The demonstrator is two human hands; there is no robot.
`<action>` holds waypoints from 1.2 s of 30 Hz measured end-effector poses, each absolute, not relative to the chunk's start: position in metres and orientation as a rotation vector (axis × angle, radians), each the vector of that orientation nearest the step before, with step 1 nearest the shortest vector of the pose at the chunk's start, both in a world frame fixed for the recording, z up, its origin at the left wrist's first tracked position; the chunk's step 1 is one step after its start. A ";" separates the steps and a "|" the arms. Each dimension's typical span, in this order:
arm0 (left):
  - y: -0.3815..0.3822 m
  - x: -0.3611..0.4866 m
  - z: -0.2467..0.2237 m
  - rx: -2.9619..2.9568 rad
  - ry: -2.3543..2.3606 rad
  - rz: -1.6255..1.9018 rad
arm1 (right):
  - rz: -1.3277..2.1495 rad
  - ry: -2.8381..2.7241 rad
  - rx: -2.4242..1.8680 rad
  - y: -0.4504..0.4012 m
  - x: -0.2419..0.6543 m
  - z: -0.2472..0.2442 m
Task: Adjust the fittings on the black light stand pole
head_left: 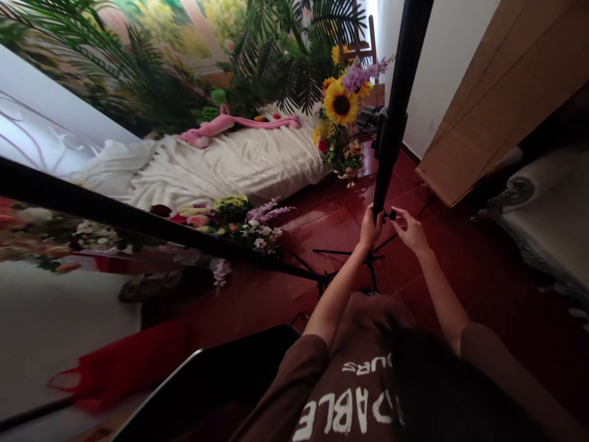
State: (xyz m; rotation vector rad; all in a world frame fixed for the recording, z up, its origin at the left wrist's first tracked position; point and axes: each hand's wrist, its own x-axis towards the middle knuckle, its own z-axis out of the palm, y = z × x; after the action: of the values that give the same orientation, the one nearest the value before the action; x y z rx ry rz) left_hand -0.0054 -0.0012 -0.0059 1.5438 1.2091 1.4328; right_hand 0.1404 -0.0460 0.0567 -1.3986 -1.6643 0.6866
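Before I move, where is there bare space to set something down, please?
The red floor looks bare between your right hand and the sofa. The white cloth is also free between the pink toy and its front edge. It is crowded around the stand's spread legs, the sunflowers and the lower flowers.

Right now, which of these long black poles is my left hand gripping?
The pole rising past the sunflower; your left hand grips its lower part. The other pole, slanting in from the left edge, has neither hand on it.

On the brown shirt [322, 393], white letters [352, 411] partly hidden by dark hair [423, 368] include "URS" and "ABLE".
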 end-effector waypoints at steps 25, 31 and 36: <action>-0.001 -0.005 -0.008 1.577 1.248 1.425 | 1.770 -0.722 -1.352 -0.001 0.115 0.047; 0.001 -0.006 -0.011 1.602 1.264 1.429 | 2.195 -0.294 -1.080 0.003 0.127 0.057; 0.001 -0.006 -0.013 1.614 1.253 1.422 | 2.206 -0.088 -0.871 -0.004 0.129 0.056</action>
State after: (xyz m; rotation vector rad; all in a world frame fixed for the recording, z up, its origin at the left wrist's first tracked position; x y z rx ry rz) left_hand -0.0063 0.0012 -0.0131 1.6140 1.2527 1.4217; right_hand 0.1292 -0.0045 0.0556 -0.8711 -0.0879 2.2057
